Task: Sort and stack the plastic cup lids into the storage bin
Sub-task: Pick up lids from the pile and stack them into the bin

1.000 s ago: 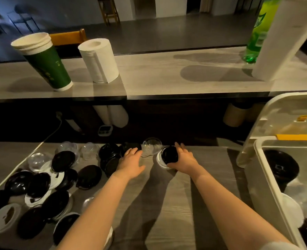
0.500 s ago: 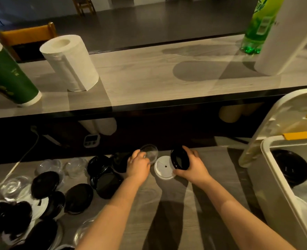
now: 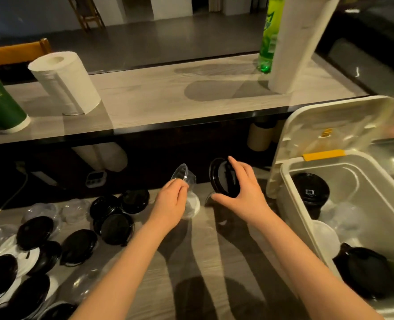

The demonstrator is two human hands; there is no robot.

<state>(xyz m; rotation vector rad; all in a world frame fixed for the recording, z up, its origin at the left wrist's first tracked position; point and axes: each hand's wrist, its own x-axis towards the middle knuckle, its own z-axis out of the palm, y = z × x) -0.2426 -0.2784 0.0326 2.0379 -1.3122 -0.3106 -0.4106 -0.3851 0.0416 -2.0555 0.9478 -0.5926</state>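
Black lid stands on edge in the right hand grip, thumb under and fingers over, probably angled for the storage bin just right; left hand grip pinches a clear dome lid above the counter, with loose lids farther left.

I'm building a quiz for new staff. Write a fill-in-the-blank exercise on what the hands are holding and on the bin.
1. The flat lid held in the right hand is ___ in colour.
2. The dome lid pinched by the left hand is made of ___ plastic.
3. The storage bin sits on the person's ___ side.
4. The bin's cover stands ___.
Missing words: black; clear; right; open.
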